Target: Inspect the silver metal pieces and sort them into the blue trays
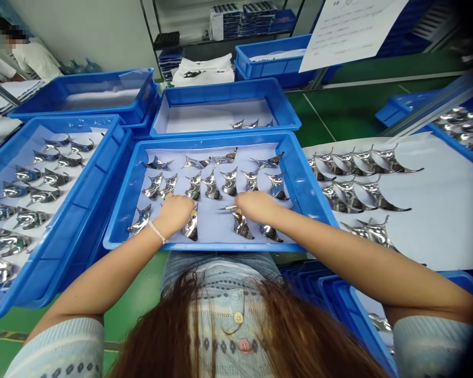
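Note:
A blue tray [118, 210] lined with white sheet holds rows of shiny, curved, pointed metal parts. Over its front half, my left hand [176, 214] has its fingers curled closed at the upper end of one metal part [191, 227]; what they grip is hidden. My right hand [254, 205] is closed around a slim, pointed, pen-like tool [227, 208], whose tip sticks out to the left. Just below that hand lies another metal part [242, 226]; whether the fingers touch it I cannot tell. One more part [270, 233] rests under my right forearm.
Another blue tray [84, 184] of metal parts stands at left. Behind are a tray [224, 86] with a few parts and stacked trays [102, 79]. At right, a white sheet [449, 210] bears more parts. A paper [350, 31] hangs above. A person [35, 58] is at far left.

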### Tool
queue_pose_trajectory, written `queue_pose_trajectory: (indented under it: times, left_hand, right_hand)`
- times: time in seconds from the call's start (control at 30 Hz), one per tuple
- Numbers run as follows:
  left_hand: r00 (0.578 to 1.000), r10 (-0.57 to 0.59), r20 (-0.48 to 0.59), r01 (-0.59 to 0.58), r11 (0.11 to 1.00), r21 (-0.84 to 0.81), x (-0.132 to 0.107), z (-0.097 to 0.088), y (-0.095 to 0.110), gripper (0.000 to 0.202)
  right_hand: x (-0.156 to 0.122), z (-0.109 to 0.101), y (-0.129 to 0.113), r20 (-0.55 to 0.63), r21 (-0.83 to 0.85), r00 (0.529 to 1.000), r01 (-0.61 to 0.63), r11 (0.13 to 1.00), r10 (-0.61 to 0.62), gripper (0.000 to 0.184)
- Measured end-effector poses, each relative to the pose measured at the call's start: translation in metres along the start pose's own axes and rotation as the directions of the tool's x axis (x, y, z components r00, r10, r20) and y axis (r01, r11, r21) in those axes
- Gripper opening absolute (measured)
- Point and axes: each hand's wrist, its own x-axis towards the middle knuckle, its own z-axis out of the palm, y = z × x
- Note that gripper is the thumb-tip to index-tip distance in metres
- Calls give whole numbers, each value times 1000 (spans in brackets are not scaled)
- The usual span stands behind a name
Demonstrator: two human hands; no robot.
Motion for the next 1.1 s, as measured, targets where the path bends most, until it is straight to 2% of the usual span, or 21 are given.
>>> queue_pose_trajectory:
  times: [0.13, 0.23, 0.3, 0.33, 0.37, 0.4, 0.43, 0.5, 0.53, 0.6, 0.67, 0.7, 0.77, 0.8, 0.87, 0.97, 1.1]
  left_hand:
    - [1000, -13, -16, 12, 999, -45, 3, 0, -4, 20]
    - [997, -39, -72, 33, 996, -87, -1, -7, -10, 19]
    - [981, -61, -184, 14, 970, -244, -8, -13, -13, 22]
    - [963, -68, -263, -39, 923, -383, -12, -16, -12, 22]
    - [934, -76, -349, -132, 834, -536, -16, -18, -10, 23]
    - [898, -88, -431, -251, 701, -667, -20, -20, -6, 25]
    - [861, -100, -499, -372, 546, -751, -24, -21, -2, 28]
    - [804, -112, -584, -536, 289, -793, -29, -23, 11, 37]
    - [785, -112, -609, -581, 208, -787, -31, -23, 17, 40]
    - [766, -107, -634, -619, 143, -772, -33, -23, 27, 41]
    - [752, -121, -648, -631, 150, -761, -34, -21, 33, 43]
    - [742, -136, -656, -637, 160, -754, -36, -21, 34, 46]
    - [712, -165, -683, -653, 203, -730, -41, -19, 35, 54]
    - [685, -159, -711, -669, 248, -701, -44, -19, 36, 58]
    - [606, -105, -788, -704, 389, -594, -50, -18, 38, 57]
    - [491, 2, -871, -707, 585, -397, -60, -19, 42, 41]
    - [432, 49, -901, -655, 703, -276, -66, -18, 47, 27]
  right_hand:
    - [0, -1, 2, -6, 61, 1000, 3, 998, -3, 21]
    - [-6, -11, 7, -74, 128, 997, -27, 991, 36, 23]
    - [-14, -18, 9, -166, 234, 984, -30, 972, 70, 28]
    - [-19, -20, 9, -222, 352, 971, -1, 936, 85, 30]
    - [-25, -22, 7, -278, 497, 956, 61, 866, 92, 30]
    - [-30, -22, 3, -328, 641, 941, 156, 752, 85, 30]
    - [-36, -20, -2, -378, 755, 923, 266, 600, 67, 31]
    - [-46, -15, -14, -472, 843, 881, 448, 297, 10, 37]
    - [-50, -13, -21, -511, 846, 860, 503, 179, -4, 42]
    - [-58, -8, -31, -554, 832, 832, 554, -3, 20, 45]
    - [-65, -6, -38, -575, 811, 814, 581, -72, 83, 41]
    - [-68, -6, -39, -590, 798, 798, 600, -62, 120, 38]
    - [-75, -8, -40, -635, 764, 750, 645, 10, 183, 33]
    - [-79, -10, -40, -657, 747, 726, 662, 51, 204, 31]
    - [-85, -13, -40, -685, 725, 694, 681, 107, 221, 30]
    - [-90, -16, -41, -709, 702, 665, 696, 150, 236, 28]
    - [-92, -16, -44, -730, 678, 637, 720, 146, 247, 23]
